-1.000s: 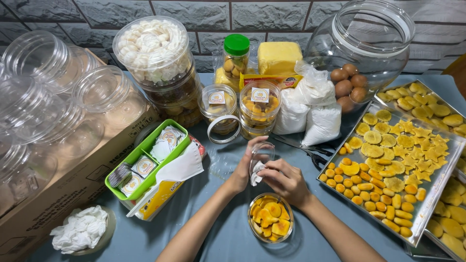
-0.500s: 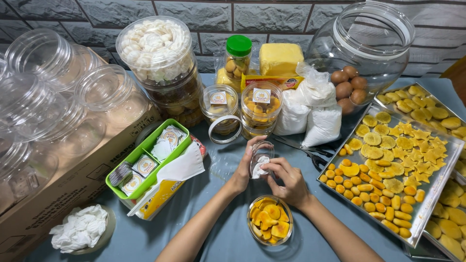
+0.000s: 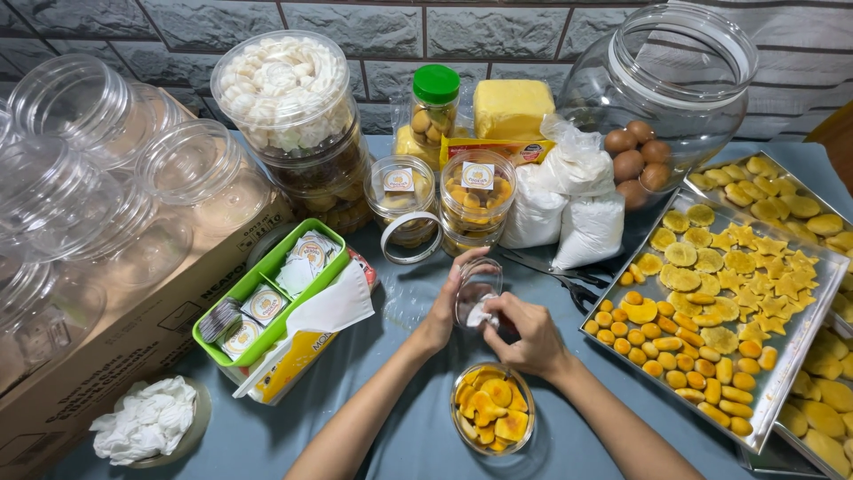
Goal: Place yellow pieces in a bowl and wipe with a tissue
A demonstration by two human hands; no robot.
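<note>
Clear round lid sits tilted up between my hands, mid-table, just above the small open jar of yellow cookies. My left hand grips the lid by its left rim, fingers curled round the edge. My right hand pinches a small white bit, tissue or a sticker, can't tell which, against the lid's inner face. Looks like the lid-prep step: wiping or lining it, jar filled but not capped. Next move, as I judge it, needs the white bit pressed flat or pulled clear, then the lid turned level over the jar mouth without tipping cookies. Around: scissors just behind my right hand, metal tray of baked cookies to the right, green basket of labels and a tissue box to the left, sealed cookie jars beyond.
</note>
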